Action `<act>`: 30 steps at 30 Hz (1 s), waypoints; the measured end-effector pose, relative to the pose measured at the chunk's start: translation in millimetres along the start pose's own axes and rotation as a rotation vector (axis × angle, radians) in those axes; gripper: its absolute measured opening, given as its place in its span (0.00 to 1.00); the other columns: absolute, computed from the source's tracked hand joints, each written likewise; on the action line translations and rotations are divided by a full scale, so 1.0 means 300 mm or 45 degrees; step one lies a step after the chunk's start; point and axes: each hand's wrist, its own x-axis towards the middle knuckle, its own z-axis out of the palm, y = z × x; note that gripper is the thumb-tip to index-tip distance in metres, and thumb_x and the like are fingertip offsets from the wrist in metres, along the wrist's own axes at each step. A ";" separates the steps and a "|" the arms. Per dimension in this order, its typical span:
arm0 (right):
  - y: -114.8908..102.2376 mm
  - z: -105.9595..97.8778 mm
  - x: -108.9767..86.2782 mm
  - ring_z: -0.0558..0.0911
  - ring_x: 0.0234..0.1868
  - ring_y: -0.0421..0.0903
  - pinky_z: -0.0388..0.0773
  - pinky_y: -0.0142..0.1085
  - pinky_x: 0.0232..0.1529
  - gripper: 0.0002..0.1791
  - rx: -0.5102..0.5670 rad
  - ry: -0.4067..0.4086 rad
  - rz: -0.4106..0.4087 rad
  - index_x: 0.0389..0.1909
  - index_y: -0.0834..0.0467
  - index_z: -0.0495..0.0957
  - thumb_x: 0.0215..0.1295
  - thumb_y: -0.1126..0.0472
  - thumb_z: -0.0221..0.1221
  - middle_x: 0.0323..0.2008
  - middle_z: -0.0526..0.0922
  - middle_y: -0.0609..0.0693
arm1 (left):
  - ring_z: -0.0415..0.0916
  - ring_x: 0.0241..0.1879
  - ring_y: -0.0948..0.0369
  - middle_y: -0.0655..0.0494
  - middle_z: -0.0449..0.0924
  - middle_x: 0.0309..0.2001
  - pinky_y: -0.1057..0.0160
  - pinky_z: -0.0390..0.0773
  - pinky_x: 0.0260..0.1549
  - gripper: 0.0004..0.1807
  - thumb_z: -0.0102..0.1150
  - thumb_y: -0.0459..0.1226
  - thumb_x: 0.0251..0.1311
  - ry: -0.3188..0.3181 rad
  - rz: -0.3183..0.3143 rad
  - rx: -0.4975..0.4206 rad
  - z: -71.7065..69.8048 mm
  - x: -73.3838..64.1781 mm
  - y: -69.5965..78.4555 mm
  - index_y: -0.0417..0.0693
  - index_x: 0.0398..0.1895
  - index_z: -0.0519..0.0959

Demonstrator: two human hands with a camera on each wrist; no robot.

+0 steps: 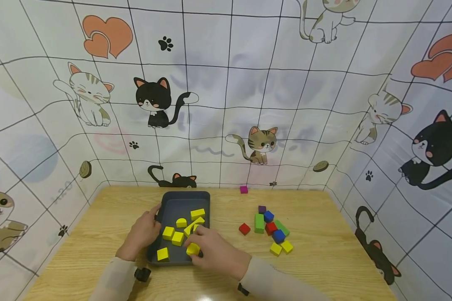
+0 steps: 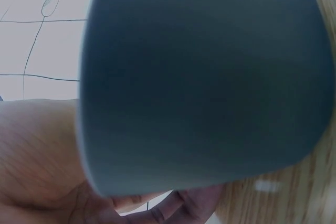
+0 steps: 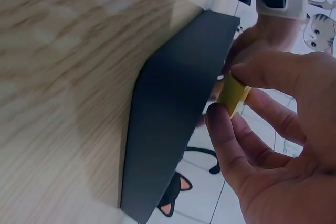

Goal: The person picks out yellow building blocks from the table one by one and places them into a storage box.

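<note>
A dark grey tray [image 1: 167,200] lies on the table and holds several yellow blocks [image 1: 178,238], among them cubes, a rounded piece and a triangular one. At its left side my left hand [image 1: 143,230] grips the rim; the tray's outer wall [image 2: 205,87] fills most of the left wrist view and hides part of the fingers. My right hand [image 1: 216,253] is over the tray's near right part. Between thumb and fingertips it pinches a yellow block [image 3: 231,95], close to the rim in the right wrist view.
Right of the tray lies a loose group of blocks: a green block [image 1: 259,223], a blue cube [image 1: 278,236], a red cube [image 1: 244,228], a purple cube [image 1: 262,209] and two yellow cubes [image 1: 275,249]. A magenta cube [image 1: 243,190] sits at the table's back edge, by the cat-print cloth [image 1: 211,83].
</note>
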 end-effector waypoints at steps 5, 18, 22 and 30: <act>-0.011 0.036 0.038 0.76 0.43 0.30 0.76 0.17 0.47 0.15 -0.018 -0.011 -0.056 0.62 0.52 0.92 0.77 0.62 0.74 0.52 0.87 0.45 | 0.76 0.36 0.51 0.28 0.84 0.56 0.54 0.79 0.37 0.38 0.54 0.28 0.77 0.007 -0.009 0.016 0.001 0.000 0.006 0.31 0.90 0.65; -0.034 0.072 0.095 0.75 0.42 0.29 0.75 0.17 0.45 0.15 -0.088 -0.060 -0.062 0.63 0.49 0.92 0.80 0.58 0.74 0.53 0.87 0.43 | 0.78 0.39 0.51 0.29 0.84 0.57 0.49 0.84 0.41 0.38 0.55 0.28 0.77 0.017 -0.014 0.021 -0.003 0.003 0.021 0.31 0.89 0.66; -0.025 0.076 0.095 0.77 0.44 0.29 0.77 0.17 0.48 0.18 -0.064 -0.074 -0.043 0.67 0.50 0.91 0.80 0.57 0.74 0.55 0.87 0.44 | 0.78 0.38 0.51 0.29 0.84 0.57 0.51 0.82 0.40 0.38 0.55 0.28 0.77 0.011 -0.025 0.024 0.000 0.002 0.020 0.31 0.89 0.65; -0.007 0.069 0.077 0.77 0.47 0.31 0.80 0.21 0.51 0.20 -0.013 -0.072 0.008 0.69 0.50 0.90 0.80 0.58 0.74 0.58 0.89 0.46 | 0.77 0.37 0.51 0.29 0.84 0.56 0.51 0.82 0.37 0.38 0.55 0.28 0.77 0.010 -0.023 0.023 -0.002 -0.002 0.022 0.30 0.89 0.65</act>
